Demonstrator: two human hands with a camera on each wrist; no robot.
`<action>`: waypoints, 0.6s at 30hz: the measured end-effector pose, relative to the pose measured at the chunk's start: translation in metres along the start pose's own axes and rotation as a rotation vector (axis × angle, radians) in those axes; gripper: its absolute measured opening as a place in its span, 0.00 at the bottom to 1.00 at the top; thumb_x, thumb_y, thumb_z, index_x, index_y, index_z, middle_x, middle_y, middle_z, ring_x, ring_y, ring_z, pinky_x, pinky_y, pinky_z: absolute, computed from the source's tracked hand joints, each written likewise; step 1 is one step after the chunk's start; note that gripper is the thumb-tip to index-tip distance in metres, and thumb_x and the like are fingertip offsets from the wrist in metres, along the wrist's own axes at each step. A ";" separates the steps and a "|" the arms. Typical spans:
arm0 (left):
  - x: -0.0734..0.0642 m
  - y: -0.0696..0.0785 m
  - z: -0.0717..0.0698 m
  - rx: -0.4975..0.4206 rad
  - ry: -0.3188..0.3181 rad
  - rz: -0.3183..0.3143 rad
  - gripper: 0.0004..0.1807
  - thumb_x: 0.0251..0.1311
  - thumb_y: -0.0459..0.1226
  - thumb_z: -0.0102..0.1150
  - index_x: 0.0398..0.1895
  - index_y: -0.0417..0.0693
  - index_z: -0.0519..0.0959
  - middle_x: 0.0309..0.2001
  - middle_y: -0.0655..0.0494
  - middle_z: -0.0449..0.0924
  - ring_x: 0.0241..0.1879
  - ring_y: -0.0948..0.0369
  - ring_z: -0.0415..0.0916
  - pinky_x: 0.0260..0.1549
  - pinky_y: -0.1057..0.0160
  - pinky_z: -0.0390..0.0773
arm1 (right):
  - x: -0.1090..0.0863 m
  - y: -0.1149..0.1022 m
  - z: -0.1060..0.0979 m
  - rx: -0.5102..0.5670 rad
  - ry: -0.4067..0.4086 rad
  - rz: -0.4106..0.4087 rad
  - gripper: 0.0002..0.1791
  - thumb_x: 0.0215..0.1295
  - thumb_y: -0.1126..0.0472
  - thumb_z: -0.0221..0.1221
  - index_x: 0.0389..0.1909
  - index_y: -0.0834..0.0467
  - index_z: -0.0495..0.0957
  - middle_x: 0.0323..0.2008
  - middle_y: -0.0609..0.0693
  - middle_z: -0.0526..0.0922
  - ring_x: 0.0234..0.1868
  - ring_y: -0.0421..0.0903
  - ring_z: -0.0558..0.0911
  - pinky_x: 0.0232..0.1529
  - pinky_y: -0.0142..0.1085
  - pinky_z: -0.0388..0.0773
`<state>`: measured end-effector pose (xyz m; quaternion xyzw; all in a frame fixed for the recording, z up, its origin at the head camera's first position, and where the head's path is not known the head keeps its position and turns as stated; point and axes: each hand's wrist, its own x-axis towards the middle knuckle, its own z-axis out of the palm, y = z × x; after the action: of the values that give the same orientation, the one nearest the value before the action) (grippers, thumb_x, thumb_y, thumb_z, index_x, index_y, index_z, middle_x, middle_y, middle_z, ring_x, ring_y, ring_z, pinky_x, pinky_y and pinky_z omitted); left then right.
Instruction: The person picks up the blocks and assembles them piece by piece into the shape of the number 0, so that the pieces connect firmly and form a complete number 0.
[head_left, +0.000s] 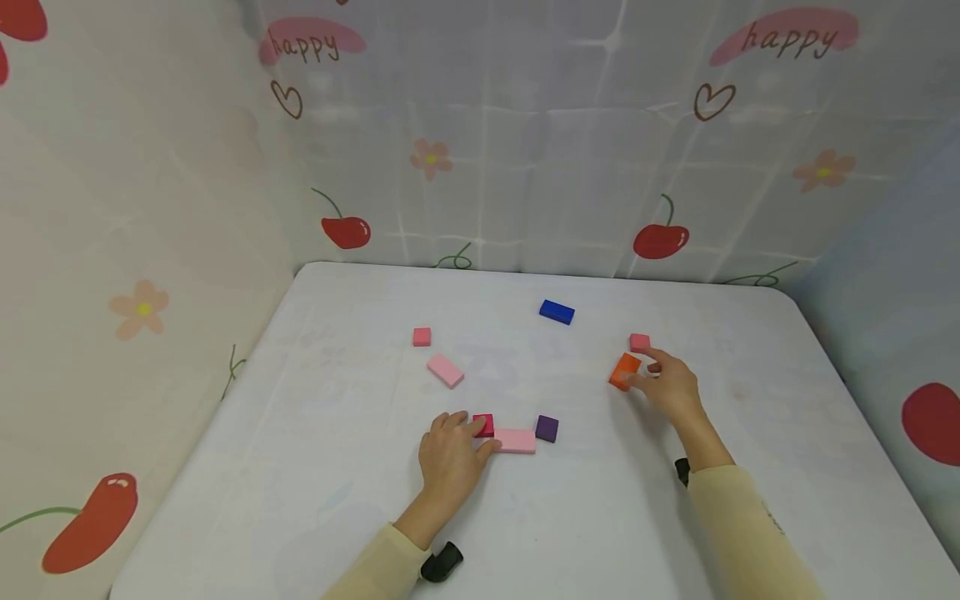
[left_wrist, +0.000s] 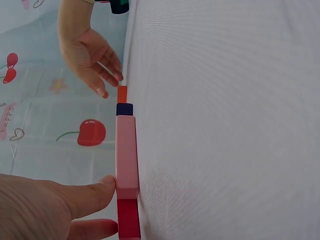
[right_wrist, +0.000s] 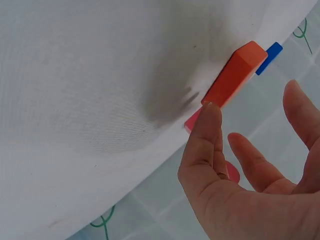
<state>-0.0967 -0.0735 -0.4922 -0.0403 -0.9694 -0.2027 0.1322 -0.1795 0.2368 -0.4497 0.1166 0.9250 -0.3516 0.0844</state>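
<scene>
My left hand [head_left: 450, 454] rests low over the table, its index fingertip on a crimson cube [head_left: 486, 423] and its thumb at the near left end of a long pink block [head_left: 515, 442]. Those two blocks touch, and a dark purple cube [head_left: 547, 428] lies at the pink block's right end. Farther right, my right hand [head_left: 671, 387] is spread beside an orange block [head_left: 625, 372] without curling around it. In the right wrist view a fingertip overlaps the near end of that orange block [right_wrist: 235, 75]; contact is unclear. Just beyond it sits a coral-pink cube [head_left: 640, 342].
A blue block [head_left: 557, 312] lies near the back of the white table [head_left: 360, 333]. Toward the back left are another coral-pink cube [head_left: 422, 337] and a light pink block [head_left: 446, 371]. Printed curtains [head_left: 525, 125] stand behind and at both sides.
</scene>
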 end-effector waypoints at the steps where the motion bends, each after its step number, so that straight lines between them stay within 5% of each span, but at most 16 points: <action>1: 0.000 0.000 0.000 0.003 -0.001 0.001 0.23 0.43 0.50 0.77 0.44 0.52 0.88 0.47 0.46 0.85 0.50 0.47 0.78 0.38 0.51 0.79 | 0.002 0.000 0.000 -0.010 -0.011 0.014 0.37 0.66 0.55 0.58 0.71 0.65 0.59 0.59 0.72 0.71 0.56 0.66 0.72 0.50 0.54 0.76; 9: 0.000 0.001 -0.001 0.006 -0.003 0.002 0.23 0.43 0.50 0.77 0.44 0.52 0.88 0.47 0.46 0.85 0.49 0.46 0.78 0.38 0.51 0.79 | 0.013 0.004 0.006 -0.091 0.012 0.015 0.33 0.65 0.58 0.60 0.68 0.68 0.65 0.51 0.70 0.76 0.49 0.63 0.73 0.49 0.52 0.74; 18: 0.000 0.001 0.000 0.010 -0.001 0.001 0.23 0.43 0.50 0.77 0.44 0.53 0.88 0.47 0.46 0.85 0.50 0.46 0.78 0.38 0.51 0.79 | 0.018 0.004 0.016 -0.023 0.035 -0.002 0.31 0.63 0.61 0.61 0.65 0.69 0.68 0.49 0.69 0.79 0.48 0.61 0.76 0.47 0.47 0.75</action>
<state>-0.0962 -0.0731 -0.4917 -0.0401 -0.9706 -0.1975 0.1318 -0.1947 0.2316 -0.4683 0.1206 0.9305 -0.3388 0.0693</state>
